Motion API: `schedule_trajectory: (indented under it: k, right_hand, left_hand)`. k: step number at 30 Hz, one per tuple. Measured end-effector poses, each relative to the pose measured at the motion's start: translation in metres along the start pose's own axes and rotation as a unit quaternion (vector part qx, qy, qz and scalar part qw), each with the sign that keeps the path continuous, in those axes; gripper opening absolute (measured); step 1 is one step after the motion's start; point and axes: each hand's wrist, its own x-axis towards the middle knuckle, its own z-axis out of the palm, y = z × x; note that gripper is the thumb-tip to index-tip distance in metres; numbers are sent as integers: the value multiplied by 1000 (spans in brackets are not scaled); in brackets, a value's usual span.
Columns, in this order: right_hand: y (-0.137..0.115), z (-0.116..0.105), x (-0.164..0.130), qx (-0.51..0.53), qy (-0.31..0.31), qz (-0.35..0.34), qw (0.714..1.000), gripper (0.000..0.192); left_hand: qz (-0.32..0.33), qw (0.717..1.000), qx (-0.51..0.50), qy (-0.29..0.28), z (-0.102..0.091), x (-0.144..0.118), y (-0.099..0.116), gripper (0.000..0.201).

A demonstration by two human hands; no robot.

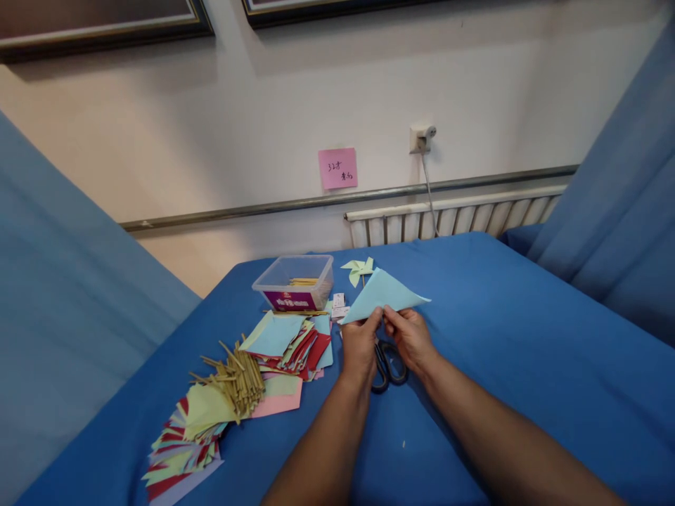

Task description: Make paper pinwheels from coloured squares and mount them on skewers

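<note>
Pale blue folded paper triangle [384,294] at frame centre, raised off blue tablecloth [500,337]. Left hand [360,346] and right hand [408,339] pinch its lower edge side by side; long edge runs left-right, tip rising away from fingers. Black-handled scissors [389,365] lie beneath hands.

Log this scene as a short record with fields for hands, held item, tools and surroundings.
Left hand: pinches lower edge of folded paper
Right hand: pinches the same edge
Held item: light blue paper triangle
Under hands: black scissors on blue table
Left side: coloured paper squares, wooden sticks, plastic box
Behind: green pinwheel
</note>
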Motion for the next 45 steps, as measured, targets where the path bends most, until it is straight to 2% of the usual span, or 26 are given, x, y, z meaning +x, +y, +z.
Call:
schedule_trajectory:
  k: [4,11,16,23,28,31,36,39,45]
  right_hand:
    - [-2,-4,5,-23,26,-33,999,33]
    - [1,-2,5,-108,35,-73,991,31]
    - [-10,-6,8,-103,45,-106,988,28]
    - [-22,-7,11,-115,57,-132,983,24]
    - [-27,-6,11,-142,73,-168,973,23]
    - [-28,-6,11,-142,66,-165,974,23]
    - [-28,0,6,-140,21,-131,981,25]
    - [-29,1,5,-142,35,-142,979,24]
    - [-28,-3,8,-145,52,-152,976,23]
  left_hand:
    - [-38,998,-20,50,-4,5,3,39]
    - [-53,996,-68,14,1,0,3,47]
    - [-76,995,-44,50,-2,5,6,43]
    - [-77,993,-62,58,-5,9,12,37]
    - [-53,991,-93,87,-8,15,16,37]
    - [-41,990,-92,96,-8,17,20,37]
    - [-24,995,-69,65,-6,14,20,39]
    - [-23,997,-55,42,-6,13,17,36]
    - [-29,997,-55,36,-6,14,18,38]
